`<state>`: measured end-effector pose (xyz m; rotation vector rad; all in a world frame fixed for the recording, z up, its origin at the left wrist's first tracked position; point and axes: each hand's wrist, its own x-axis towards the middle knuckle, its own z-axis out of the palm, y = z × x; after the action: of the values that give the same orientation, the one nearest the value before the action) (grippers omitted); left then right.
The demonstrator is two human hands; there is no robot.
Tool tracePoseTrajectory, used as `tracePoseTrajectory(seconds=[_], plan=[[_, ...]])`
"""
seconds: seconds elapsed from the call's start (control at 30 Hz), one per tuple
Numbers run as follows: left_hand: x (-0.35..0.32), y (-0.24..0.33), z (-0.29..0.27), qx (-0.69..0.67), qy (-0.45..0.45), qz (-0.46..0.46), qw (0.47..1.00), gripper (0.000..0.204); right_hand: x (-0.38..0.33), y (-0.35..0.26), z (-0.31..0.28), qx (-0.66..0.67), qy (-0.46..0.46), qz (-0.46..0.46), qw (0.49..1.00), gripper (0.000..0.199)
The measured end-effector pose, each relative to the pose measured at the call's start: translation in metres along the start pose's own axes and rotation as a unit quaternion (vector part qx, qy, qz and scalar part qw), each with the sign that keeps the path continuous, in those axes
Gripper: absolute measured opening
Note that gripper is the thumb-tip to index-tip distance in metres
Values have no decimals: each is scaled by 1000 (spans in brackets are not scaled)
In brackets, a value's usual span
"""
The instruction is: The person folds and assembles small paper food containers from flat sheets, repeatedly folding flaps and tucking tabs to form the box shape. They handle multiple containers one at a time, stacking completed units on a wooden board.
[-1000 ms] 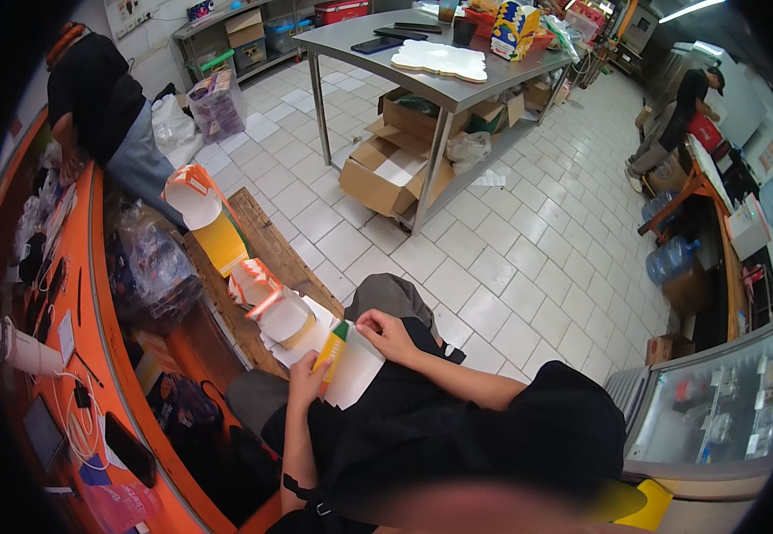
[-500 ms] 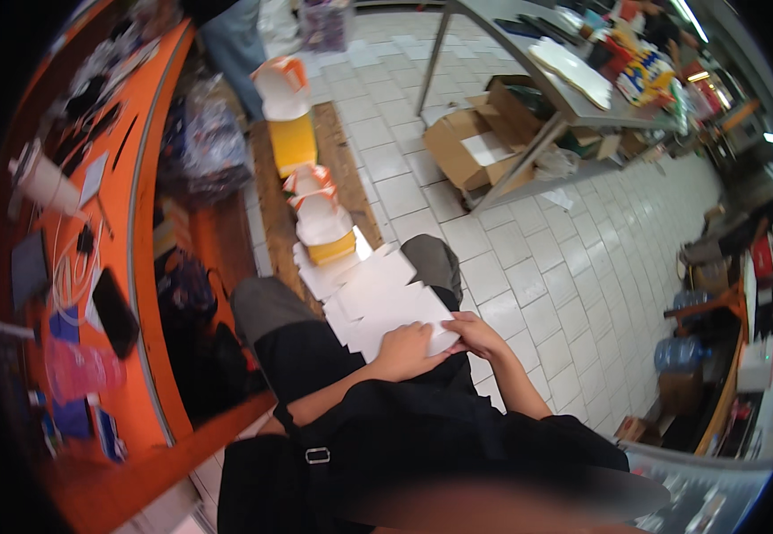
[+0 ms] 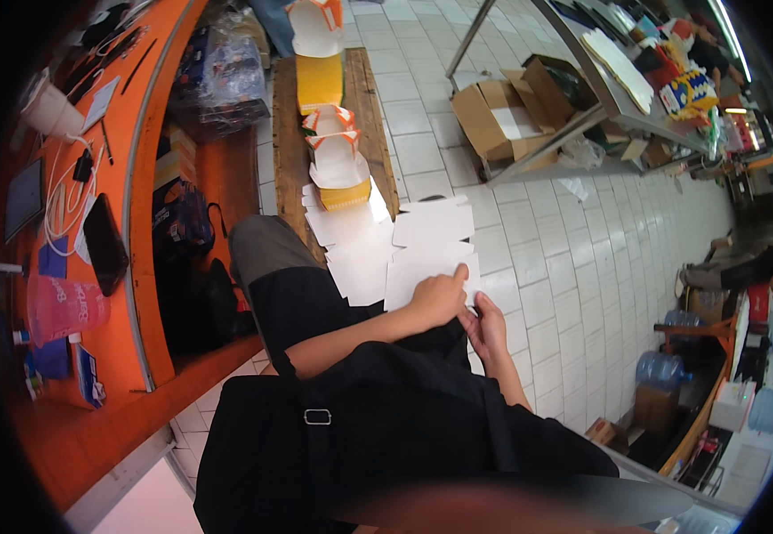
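At eleven o'clock the upper edge cuts off a blue-clad leg [image 3: 273,25] and the farthest orange-and-white box [image 3: 317,36]. At two, clutter [image 3: 716,84] along the steel worktop [image 3: 613,106] blurs together; at three, a distant person [image 3: 763,267] is too indistinct to make out. Just off centre, toward four, the left hand [image 3: 441,298] hides part of a white card sheet [image 3: 431,230].

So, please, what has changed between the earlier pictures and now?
The left hand and right hand moved to the person's right. A second ago they held cardboard showing a yellow-green side; now they handle a white cardboard sheet, opened flat beside other white sheets. The folded cartons stay lined up on the wooden bench.
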<state>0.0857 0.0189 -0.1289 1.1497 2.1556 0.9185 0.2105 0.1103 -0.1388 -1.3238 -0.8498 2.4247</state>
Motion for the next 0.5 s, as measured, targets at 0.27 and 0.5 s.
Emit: tracePoseTrajectory(seconds=[0.27,0.5], plan=[[0,-51,18,-265,-189,170,930,22,10,19,-9,-67,117,-97,986,17],[7,-67,35,-427,-203,67,879,18,-2,21,-3,-147,87,-68,983,15]])
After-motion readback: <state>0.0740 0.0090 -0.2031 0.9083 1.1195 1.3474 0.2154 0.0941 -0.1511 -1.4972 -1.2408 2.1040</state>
